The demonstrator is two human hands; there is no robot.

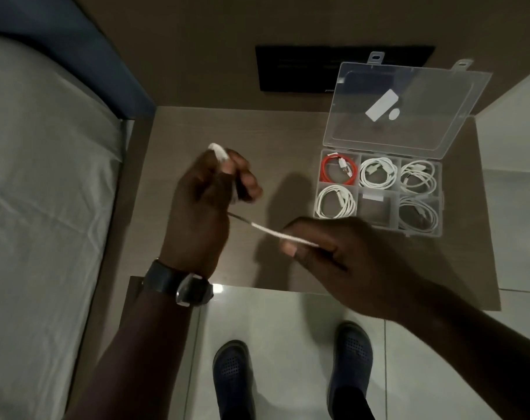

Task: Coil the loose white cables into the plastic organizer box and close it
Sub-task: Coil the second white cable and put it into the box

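Observation:
A white cable (276,234) stretches taut between my two hands above the brown table (179,140). My left hand (203,207) grips its coiled end, with a white loop poking out at the top of the fist. My right hand (342,253) pinches the cable's other stretch between thumb and fingers. The clear plastic organizer box (379,192) stands to the right with its lid (406,107) open and leaning back. An orange cable (338,171) fills one compartment, white coils fill several others, and the bottom middle compartment (376,207) holds no cable.
A bed with a pale sheet (45,192) lies along the left side. A black panel (303,68) is on the wall behind the table. My two dark shoes (288,374) stand on the tiled floor below the table's front edge.

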